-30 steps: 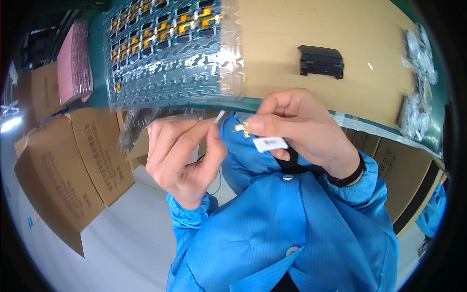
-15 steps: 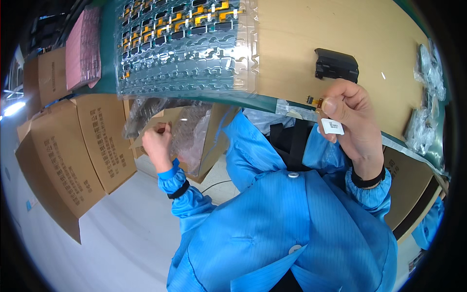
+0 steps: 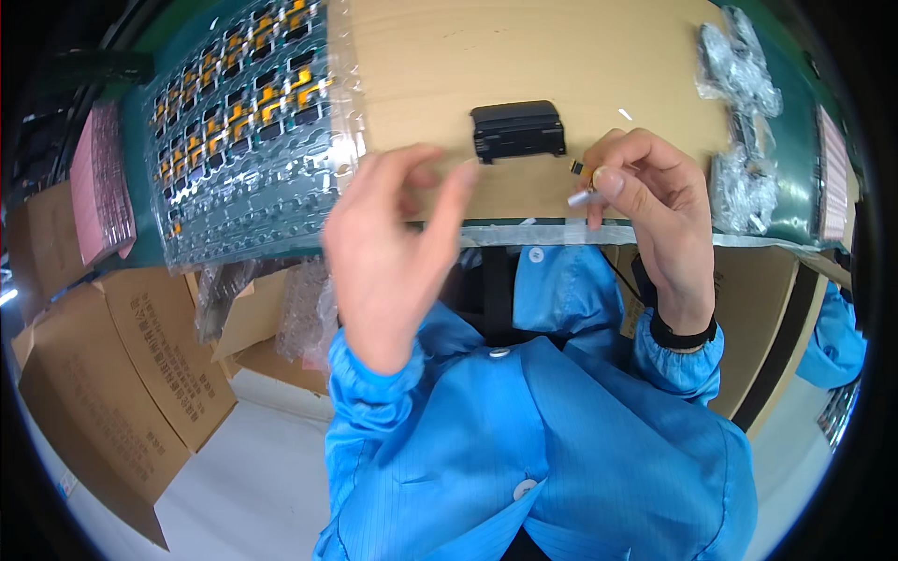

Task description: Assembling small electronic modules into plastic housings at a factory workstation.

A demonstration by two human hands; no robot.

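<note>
My right hand [image 3: 659,201] is closed in a pinch on a small flex-cable part [image 3: 587,178]. A dark connector end and a bit of orange show on the part, along with a white tab seen nearly edge-on. My left hand [image 3: 388,252], blurred by motion, hovers by the table's near edge with thumb and fingers apart and nothing visible between them. Between and beyond both hands, a black plastic housing [image 3: 519,129] lies on the tan board [image 3: 421,56], touched by neither.
A clear tray [image 3: 253,201] with rows of orange-and-black flex parts lies at left. Plastic-bagged pieces [image 3: 744,178] line the right side. Pink stacked sheets [image 3: 101,187] stand far left, above an open carton [image 3: 122,374]. A small white scrap [image 3: 625,114] lies beyond my right hand.
My left hand has come up from the carton below the table edge to the table, its fingers now spread. My right hand still holds the flex-cable part, whose white tab has turned. The view has shifted right.
</note>
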